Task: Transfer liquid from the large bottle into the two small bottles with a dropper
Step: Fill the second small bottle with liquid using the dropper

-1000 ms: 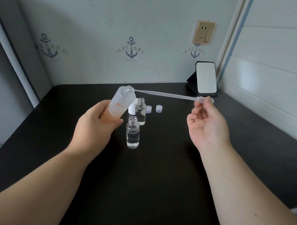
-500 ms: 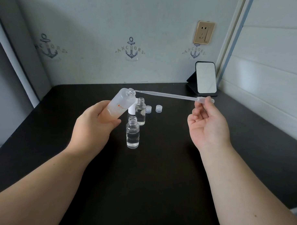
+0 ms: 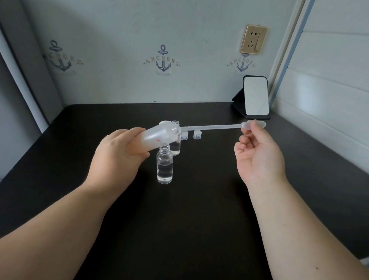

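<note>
My left hand [image 3: 118, 156] grips the large frosted bottle [image 3: 158, 135], tipped almost level with its open mouth pointing right. My right hand [image 3: 260, 157] pinches the bulb of a long clear dropper [image 3: 213, 126] that lies nearly level, its tip at the large bottle's mouth. A small clear bottle [image 3: 165, 165] stands open on the black table [image 3: 176, 223], just below the large bottle, with liquid in it. A second small bottle [image 3: 176, 147] stands behind it, partly hidden by the large bottle.
Two small clear caps [image 3: 191, 134] lie on the table behind the bottles. A white cap [image 3: 164, 123] shows just behind the large bottle. A small mirror on a black stand [image 3: 255, 96] sits at the back right corner. Walls close in the table at the back and right.
My left hand has tipped the large bottle further down toward level. The dropper tip has come up to the bottle's mouth. My right hand has hardly moved.
</note>
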Demonstrator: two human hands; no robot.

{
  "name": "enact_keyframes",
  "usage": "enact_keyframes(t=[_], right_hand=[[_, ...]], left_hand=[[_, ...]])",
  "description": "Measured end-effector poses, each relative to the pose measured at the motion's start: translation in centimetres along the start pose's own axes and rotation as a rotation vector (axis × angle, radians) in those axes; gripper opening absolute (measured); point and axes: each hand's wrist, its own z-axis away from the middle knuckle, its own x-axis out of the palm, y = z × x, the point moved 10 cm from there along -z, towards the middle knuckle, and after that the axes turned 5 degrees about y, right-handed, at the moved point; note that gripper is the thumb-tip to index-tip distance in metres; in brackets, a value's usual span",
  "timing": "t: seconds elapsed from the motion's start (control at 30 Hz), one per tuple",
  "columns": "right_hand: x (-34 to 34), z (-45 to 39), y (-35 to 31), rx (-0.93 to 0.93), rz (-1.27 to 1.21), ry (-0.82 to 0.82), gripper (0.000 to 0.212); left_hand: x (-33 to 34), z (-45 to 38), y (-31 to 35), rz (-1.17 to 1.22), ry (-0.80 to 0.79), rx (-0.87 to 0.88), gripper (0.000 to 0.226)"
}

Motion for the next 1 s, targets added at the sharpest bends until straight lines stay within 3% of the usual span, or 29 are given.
enact_keyframes(t=[0.33, 0.43, 1.0], right_hand=[[3.3, 1.8, 1.1, -0.087, 0.324, -0.241, 0.011], [3.8, 2.2, 1.7, -0.092, 0.389, -0.249, 0.01], [5.1, 3.1, 3.7, -0.082, 0.54, -0.341, 0.011]], left_hand=[[0.6, 0.2, 1.3, -0.027, -0.003, 0.106, 0.044], [0.4, 0.3, 2.1, -0.021, 0.018, 0.157, 0.036], [1.0, 0.1, 1.6, -0.04, 0.006, 0.125, 0.04]])
